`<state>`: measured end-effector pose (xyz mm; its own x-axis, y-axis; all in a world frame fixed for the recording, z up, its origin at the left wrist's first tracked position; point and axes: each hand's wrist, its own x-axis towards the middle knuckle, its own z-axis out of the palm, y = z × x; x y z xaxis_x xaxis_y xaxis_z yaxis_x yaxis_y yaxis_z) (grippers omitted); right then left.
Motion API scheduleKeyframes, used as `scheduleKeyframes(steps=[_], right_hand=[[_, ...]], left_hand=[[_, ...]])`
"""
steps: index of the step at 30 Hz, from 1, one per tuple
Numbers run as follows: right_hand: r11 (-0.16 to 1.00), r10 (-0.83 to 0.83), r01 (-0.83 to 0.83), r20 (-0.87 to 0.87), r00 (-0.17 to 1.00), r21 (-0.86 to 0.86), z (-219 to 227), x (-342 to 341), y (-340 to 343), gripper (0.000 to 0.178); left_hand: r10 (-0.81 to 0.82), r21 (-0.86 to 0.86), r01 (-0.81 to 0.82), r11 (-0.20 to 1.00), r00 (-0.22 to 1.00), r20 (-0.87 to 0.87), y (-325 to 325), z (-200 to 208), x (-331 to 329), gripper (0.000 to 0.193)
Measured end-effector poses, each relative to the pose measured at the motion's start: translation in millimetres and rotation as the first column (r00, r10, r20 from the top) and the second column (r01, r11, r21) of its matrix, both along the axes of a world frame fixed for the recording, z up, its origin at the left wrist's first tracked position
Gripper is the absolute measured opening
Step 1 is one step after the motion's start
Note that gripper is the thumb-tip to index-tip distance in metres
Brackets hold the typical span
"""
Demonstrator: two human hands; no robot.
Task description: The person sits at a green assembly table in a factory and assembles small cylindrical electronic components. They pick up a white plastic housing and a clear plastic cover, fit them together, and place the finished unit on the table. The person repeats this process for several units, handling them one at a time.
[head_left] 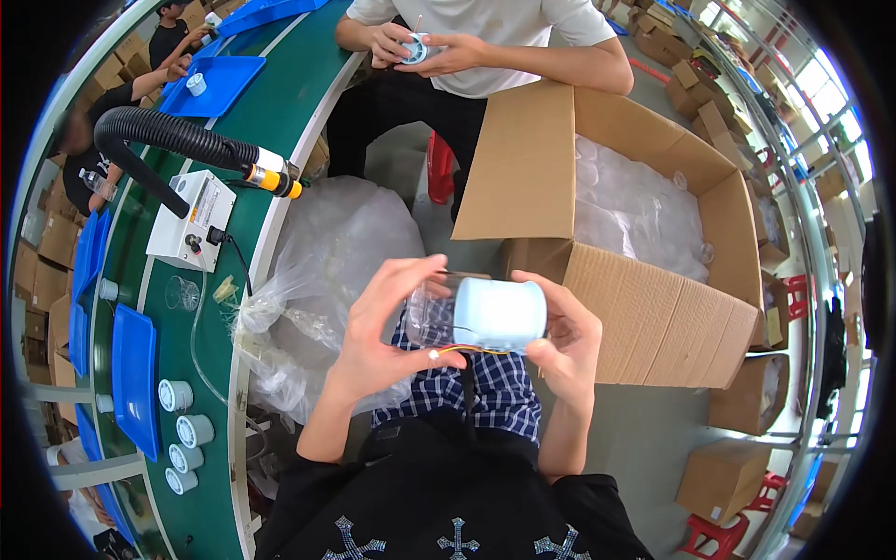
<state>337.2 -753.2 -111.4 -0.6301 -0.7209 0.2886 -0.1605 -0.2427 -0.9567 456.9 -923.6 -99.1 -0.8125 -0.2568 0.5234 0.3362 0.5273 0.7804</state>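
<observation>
Cylinder (pixel 504 313), smooth pale-blue plastic, right grip (pixel 571 341) pinching it, left grip (pixel 373 331) pinching clear cup (pixel 431 313)

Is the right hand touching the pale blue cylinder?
Touching. The head view shows the right hand gripping the pale blue cylinder at its right end, thumb against the lower edge.

We are counting our two hands (pixel 371 338), one pale blue cylinder (pixel 499 313) and one clear cup (pixel 429 315) between them, four round white units (pixel 195 430) in a row on the green table (pixel 219 355), a second clear cup (pixel 182 292) there, at least four blue trays (pixel 135 378), one black hose (pixel 177 128) and one white boxy device (pixel 173 243).
</observation>
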Motion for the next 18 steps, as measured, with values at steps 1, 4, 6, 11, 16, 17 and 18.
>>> scheduleKeyframes(steps=[1, 4, 6, 11, 16, 17, 18], right_hand=[[0.999, 0.020, -0.019, -0.026, 0.999, 0.048, 5, 3, -4, 0.055], [0.998, 0.059, -0.059, 0.052, 0.997, 0.013, -7, 8, -11, 0.053], [0.998, 0.067, -0.066, 0.122, 0.990, -0.014, -14, 9, -13, 0.056], [0.996, 0.092, -0.089, 0.184, 0.979, -0.027, -7, 12, -10, 0.058], [0.985, 0.168, -0.172, 0.103, 0.980, 0.028, -8, 8, -4, 0.062], [0.982, 0.176, -0.181, 0.093, 0.980, 0.044, -6, 8, -4, 0.063], [0.984, 0.166, -0.172, 0.102, 0.981, 0.045, -8, 8, -4, 0.063]], left_hand=[[-0.012, -0.088, 0.015, 0.996, 0.999, 0.039, 0, 5, 2, 0.077], [0.031, -0.118, -0.025, 0.993, 0.998, 0.052, 3, 7, -1, 0.074], [0.030, -0.114, -0.025, 0.993, 0.998, 0.048, 3, 7, -4, 0.074], [0.019, -0.075, -0.013, 0.997, 0.997, 0.075, 3, 6, -5, 0.075], [0.003, 0.055, -0.008, 0.998, 0.996, 0.095, 4, 0, -3, 0.077], [-0.001, 0.100, -0.011, 0.995, 0.994, 0.111, 5, 0, -3, 0.077], [-0.003, 0.126, -0.012, 0.992, 0.993, 0.121, 6, 0, -3, 0.078]])
